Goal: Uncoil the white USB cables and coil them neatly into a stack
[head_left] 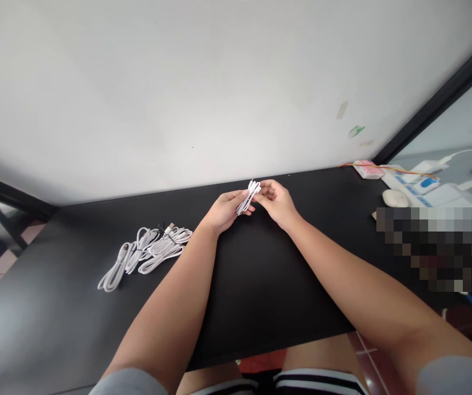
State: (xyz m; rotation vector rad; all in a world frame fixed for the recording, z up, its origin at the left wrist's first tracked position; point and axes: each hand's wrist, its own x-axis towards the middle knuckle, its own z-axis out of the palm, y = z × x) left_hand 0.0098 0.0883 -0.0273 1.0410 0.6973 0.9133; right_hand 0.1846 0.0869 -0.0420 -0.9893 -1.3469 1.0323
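Note:
A white cable [247,198], folded into a small bundle, is held above the black table near its back edge. My left hand [226,210] grips the bundle from the left, thumb on top and fingers beneath. From the right, my right hand [276,201] pinches the bundle's upper end between thumb and fingers. Whether a tie goes round this bundle I cannot tell. Left of my left forearm lie several coiled white cables [162,253] close together, with dark ties round them and a metal USB plug showing.
The black table [269,296] runs along a white wall [203,99]. At the right are a pink-and-white box [368,169], a white power strip [404,184] with plugged-in chargers, a white mouse [395,198] and a blurred-out area. The table's front edge is close to my legs.

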